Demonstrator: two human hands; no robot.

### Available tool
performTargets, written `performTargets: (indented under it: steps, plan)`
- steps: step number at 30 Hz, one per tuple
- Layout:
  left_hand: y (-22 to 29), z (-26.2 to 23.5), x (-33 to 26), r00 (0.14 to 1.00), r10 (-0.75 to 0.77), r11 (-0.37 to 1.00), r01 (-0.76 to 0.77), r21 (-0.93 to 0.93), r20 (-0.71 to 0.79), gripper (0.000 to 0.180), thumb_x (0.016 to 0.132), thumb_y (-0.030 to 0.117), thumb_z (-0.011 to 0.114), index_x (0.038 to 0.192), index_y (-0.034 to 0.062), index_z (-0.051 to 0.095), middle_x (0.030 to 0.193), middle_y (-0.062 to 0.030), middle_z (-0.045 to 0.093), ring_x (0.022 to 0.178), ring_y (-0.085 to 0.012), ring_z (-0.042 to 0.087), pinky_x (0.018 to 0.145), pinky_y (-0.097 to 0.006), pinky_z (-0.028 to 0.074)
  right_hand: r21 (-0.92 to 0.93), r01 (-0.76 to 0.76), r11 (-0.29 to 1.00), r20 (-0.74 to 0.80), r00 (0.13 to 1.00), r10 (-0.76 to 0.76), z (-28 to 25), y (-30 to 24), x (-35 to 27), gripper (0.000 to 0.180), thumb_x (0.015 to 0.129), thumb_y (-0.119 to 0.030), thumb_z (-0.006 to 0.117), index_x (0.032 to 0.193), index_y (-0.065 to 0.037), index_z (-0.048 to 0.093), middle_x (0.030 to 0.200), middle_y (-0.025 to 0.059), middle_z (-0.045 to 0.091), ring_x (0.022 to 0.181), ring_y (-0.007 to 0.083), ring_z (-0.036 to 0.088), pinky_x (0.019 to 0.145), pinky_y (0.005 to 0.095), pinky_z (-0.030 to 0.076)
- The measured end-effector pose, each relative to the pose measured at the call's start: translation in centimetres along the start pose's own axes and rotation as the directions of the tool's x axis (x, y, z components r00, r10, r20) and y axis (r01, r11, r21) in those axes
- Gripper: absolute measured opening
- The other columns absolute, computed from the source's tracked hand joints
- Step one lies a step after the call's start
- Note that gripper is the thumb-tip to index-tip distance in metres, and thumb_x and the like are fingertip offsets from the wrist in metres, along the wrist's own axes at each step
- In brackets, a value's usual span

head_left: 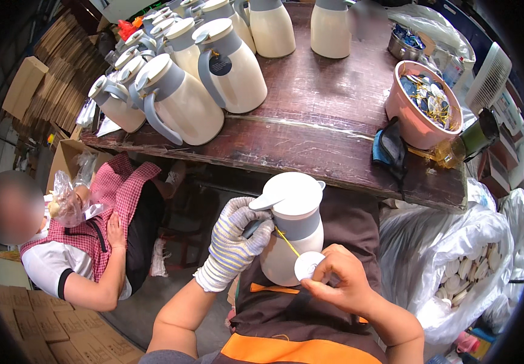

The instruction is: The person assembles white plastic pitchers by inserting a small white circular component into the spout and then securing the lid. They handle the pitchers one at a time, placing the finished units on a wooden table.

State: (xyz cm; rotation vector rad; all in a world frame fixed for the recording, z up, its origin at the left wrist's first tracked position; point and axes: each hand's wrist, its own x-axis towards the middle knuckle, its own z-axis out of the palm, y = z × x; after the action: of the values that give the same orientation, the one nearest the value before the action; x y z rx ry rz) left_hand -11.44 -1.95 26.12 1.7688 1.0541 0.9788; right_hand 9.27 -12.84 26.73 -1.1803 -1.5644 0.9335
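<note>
My left hand [233,241], in a knitted work glove, grips the grey handle of a cream thermal jug [291,225] that I hold over my lap. A thin gold string [287,241] runs down from the jug's grey collar to a round white tag [307,265]. My bare right hand [341,278] pinches that tag against the jug's lower body. Several more cream jugs with grey handles [180,100] stand on the dark wooden table [329,115] in front of me.
A pink bowl of round tags [423,103] sits at the table's right, beside a dark cloth [389,148] and a green bottle [477,134]. A clear bag of white discs [456,267] is at my right. Another seated person [86,242] is at left; flat cardboard [62,67] behind.
</note>
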Motion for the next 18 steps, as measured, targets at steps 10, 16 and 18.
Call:
performTargets:
  steps: [10,16,18]
  plan:
    - [0.5,-0.6,-1.1,0.932,-0.343,0.884,0.363,-0.294,0.119,0.047,0.078,0.015,0.08,0.115,0.002,0.055,0.101,-0.0041,0.063,0.094,-0.0103,0.058,0.085,-0.026,0.05,-0.024,-0.141,0.99,-0.161,0.978,0.135,0.8,2.8,-0.4,0.016,0.076,-0.01,0.075,0.081,-0.004,0.062,0.081,0.0066,0.062,0.076,0.022,0.058,0.071,0.0311,0.046]
    - [4.7,-3.7,1.3,0.982,-0.144,0.884,0.071,-0.463,-0.126,0.046,0.078,0.01,0.08,0.115,0.0012,0.055,0.11,-0.0089,0.063,0.1,-0.0164,0.062,0.089,-0.032,0.052,0.226,-0.375,0.899,-0.099,0.909,0.404,-1.3,4.9,-3.8,0.016,0.084,-0.01,0.069,0.095,-0.001,0.062,0.091,0.0047,0.061,0.083,0.0116,0.059,0.075,0.0248,0.047]
    - [5.2,-4.8,3.6,0.967,-0.03,0.887,-0.091,-0.453,-0.252,0.05,0.077,0.016,0.081,0.117,-0.0005,0.055,0.11,-0.0095,0.063,0.1,-0.0163,0.061,0.089,-0.032,0.052,0.257,-0.404,0.878,-0.113,0.89,0.442,-1.5,6.1,-4.8,0.014,0.084,-0.009,0.068,0.093,0.0,0.063,0.089,0.0048,0.061,0.081,0.0114,0.059,0.075,0.0243,0.047]
